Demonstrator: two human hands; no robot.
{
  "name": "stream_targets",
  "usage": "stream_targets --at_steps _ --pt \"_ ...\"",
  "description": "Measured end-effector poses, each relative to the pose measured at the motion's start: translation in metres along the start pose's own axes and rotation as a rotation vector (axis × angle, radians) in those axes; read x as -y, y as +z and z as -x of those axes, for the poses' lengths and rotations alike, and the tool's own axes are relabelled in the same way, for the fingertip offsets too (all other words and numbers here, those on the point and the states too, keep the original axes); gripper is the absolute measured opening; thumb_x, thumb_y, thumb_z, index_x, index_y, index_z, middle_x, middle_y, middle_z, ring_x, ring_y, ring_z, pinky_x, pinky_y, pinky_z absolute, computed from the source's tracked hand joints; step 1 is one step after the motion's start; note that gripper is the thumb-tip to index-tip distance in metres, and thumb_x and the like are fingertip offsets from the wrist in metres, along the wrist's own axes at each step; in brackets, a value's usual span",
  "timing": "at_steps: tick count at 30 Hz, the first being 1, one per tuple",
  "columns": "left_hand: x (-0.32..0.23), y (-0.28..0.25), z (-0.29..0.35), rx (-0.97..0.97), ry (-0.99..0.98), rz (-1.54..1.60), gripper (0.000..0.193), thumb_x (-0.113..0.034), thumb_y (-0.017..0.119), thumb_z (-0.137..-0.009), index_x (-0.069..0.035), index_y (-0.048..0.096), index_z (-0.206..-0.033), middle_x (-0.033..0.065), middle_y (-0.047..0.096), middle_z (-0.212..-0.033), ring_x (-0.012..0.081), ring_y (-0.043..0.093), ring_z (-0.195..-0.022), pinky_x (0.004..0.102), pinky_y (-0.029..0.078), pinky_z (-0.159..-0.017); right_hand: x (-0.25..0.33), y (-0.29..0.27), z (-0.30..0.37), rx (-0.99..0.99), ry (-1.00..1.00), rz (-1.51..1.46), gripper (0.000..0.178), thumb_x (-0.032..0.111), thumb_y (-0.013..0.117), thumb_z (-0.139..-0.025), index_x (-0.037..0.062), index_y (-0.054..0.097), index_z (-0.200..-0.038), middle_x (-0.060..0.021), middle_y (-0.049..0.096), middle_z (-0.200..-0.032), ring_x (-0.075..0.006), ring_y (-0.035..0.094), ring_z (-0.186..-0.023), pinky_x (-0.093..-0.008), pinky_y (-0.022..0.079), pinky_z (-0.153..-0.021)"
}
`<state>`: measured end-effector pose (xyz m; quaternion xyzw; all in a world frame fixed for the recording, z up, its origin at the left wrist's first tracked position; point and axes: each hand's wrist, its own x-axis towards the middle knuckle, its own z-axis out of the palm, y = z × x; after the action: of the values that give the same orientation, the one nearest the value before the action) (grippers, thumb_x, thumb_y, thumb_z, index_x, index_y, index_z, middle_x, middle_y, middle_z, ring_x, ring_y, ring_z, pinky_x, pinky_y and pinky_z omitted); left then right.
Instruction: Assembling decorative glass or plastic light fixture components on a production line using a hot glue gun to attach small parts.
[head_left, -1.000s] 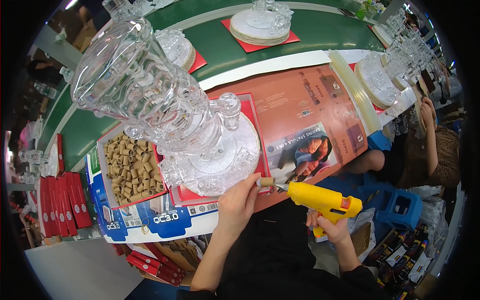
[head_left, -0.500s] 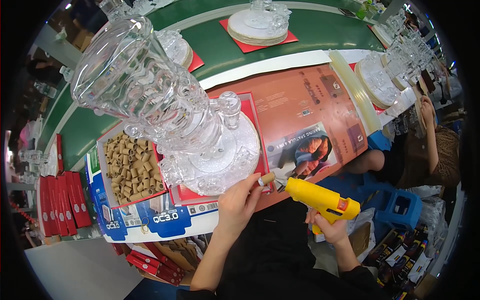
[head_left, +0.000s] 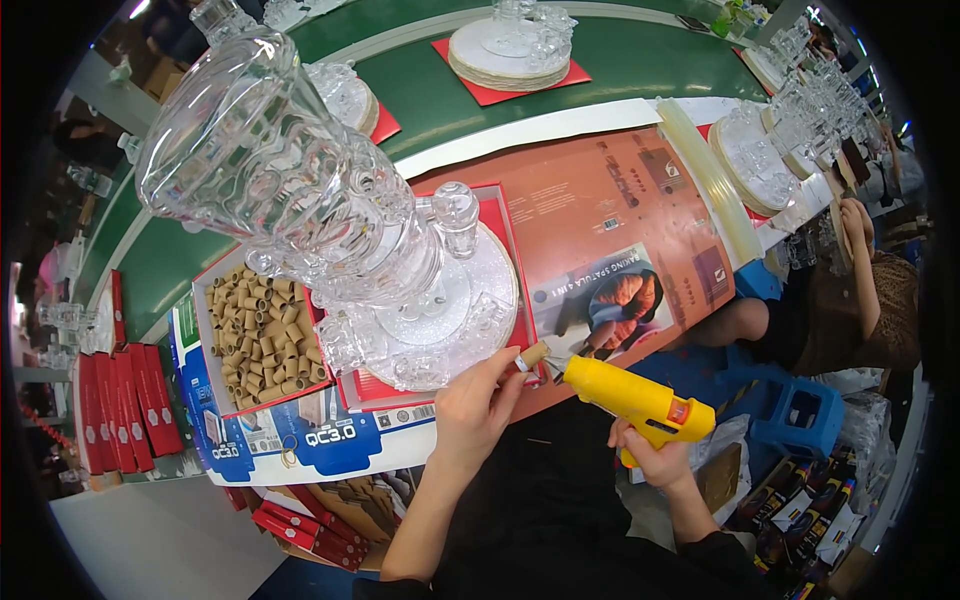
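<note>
Between the fingertips of my left hand (head_left: 474,408) is a short brown cardboard tube (head_left: 534,355), held at its left end. My right hand (head_left: 652,455) grips the handle of a yellow glue gun (head_left: 640,399). The gun's nozzle points left, very close to the tube's free end; I cannot tell whether they touch. Beyond my left hand stands a tall transparent glass vessel (head_left: 300,170) on a white sparkly round base (head_left: 480,325). Small transparent pieces sit around that base, which rests in a red box (head_left: 520,260).
An open box (head_left: 205,340) of many cardboard tubes (head_left: 265,335) stands left of the vessel. Brown printed cardboard (head_left: 560,230) covers the table to the right. Further stacked round bases (head_left: 510,60) line the green surface behind. Another person's arm (head_left: 865,260) shows at the right, above a blue stool (head_left: 800,415).
The glue gun has shifted slightly left, bringing its nozzle nearer the cardboard tube. The tube has tilted a little, while my left hand stays almost in place.
</note>
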<state>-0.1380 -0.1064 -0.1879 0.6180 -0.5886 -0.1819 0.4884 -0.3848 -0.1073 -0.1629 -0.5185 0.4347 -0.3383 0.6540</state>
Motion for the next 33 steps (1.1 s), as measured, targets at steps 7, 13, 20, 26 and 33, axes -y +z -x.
stream_targets --at_steps 7,13,20,26,33 --pt "0.001 0.001 0.000 -0.004 -0.003 0.008 0.032 0.003 0.072 -0.077 -0.001 0.065 -0.107 0.0063 0.064 -0.071 0.0097 0.055 -0.053 0.0218 0.042 -0.048 0.000 0.000 -0.001 0.001 0.020 0.003 0.030 0.002 0.054 -0.086 0.0008 0.049 -0.116 -0.0067 0.056 -0.076 -0.0180 0.059 -0.070 -0.0310 0.049 -0.068" --pt "0.001 0.001 0.000 -0.004 -0.004 0.017 0.031 0.003 0.072 -0.078 0.000 0.065 -0.107 0.0061 0.064 -0.071 0.0093 0.055 -0.052 0.0216 0.042 -0.048 0.000 0.000 -0.002 0.005 0.017 -0.016 0.029 0.001 0.054 -0.086 0.0008 0.050 -0.115 -0.0068 0.056 -0.078 -0.0182 0.059 -0.072 -0.0311 0.050 -0.069" --pt "-0.002 0.004 0.002 -0.028 -0.020 0.023 0.030 0.002 0.072 -0.077 0.000 0.065 -0.107 0.0062 0.065 -0.072 0.0098 0.058 -0.055 0.0218 0.043 -0.049 0.002 -0.012 -0.012 -0.012 0.004 0.083 0.031 -0.001 0.060 -0.085 0.0010 0.050 -0.115 -0.0076 0.061 -0.086 -0.0145 0.061 -0.076 -0.0252 0.049 -0.070" --pt "-0.008 -0.011 -0.003 0.035 0.067 -0.106 0.029 0.000 0.073 -0.078 0.000 0.065 -0.105 0.0076 0.066 -0.073 0.0122 0.059 -0.053 0.0237 0.045 -0.048 0.003 -0.025 -0.046 -0.125 -0.083 -0.065 0.026 0.003 0.059 -0.087 -0.0002 0.051 -0.112 -0.0078 0.061 -0.084 -0.0133 0.061 -0.074 -0.0248 0.049 -0.067" --pt "-0.010 -0.031 -0.004 0.168 -0.019 -0.224 0.028 -0.002 0.072 -0.077 -0.002 0.063 -0.104 0.0066 0.066 -0.071 0.0128 0.058 -0.049 0.0251 0.046 -0.048 0.002 -0.028 -0.116 -0.151 -0.176 -0.104 0.022 0.007 0.055 -0.089 -0.0017 0.049 -0.108 -0.0072 0.054 -0.070 -0.0168 0.057 -0.064 -0.0312 0.049 -0.068"
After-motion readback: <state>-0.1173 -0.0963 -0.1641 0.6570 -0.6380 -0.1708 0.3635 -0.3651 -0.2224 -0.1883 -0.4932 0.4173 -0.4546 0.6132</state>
